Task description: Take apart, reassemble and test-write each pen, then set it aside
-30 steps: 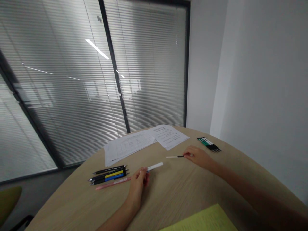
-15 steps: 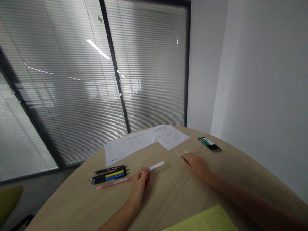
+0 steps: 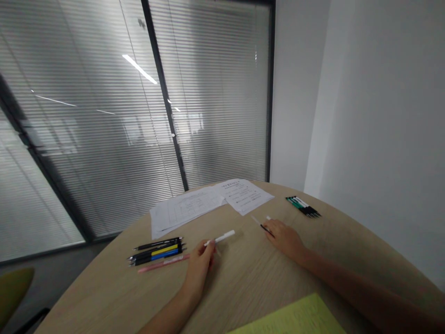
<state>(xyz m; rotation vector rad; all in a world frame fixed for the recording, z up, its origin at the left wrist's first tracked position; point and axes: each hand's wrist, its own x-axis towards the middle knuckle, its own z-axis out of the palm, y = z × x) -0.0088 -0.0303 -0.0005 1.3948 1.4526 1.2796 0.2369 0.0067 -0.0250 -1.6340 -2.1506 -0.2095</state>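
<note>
My left hand [image 3: 199, 265] is closed around a white pen [image 3: 225, 236], whose white end points right over the table. A pink pen [image 3: 163, 264] lies on the table just left of that hand, its right end hidden behind the fingers. Farther right, my right hand [image 3: 285, 240] rests low over the table with its fingers closed on a slim pen [image 3: 266, 228], dark near the fingers and clear toward its far end. A small white tip [image 3: 268, 217] shows beyond the same fingers; what it belongs to is hidden.
Black, yellow and blue pens [image 3: 158, 252] lie grouped at the left. Several green, white and black pens [image 3: 303, 207] lie in a row at the right. Printed sheets [image 3: 187, 207] are spread at the back, and a yellow paper [image 3: 295, 317] is at the near edge.
My left hand has shifted slightly left, with the white pen still in it. The right hand stays nearly where it was. The whole view has moved a little.
</note>
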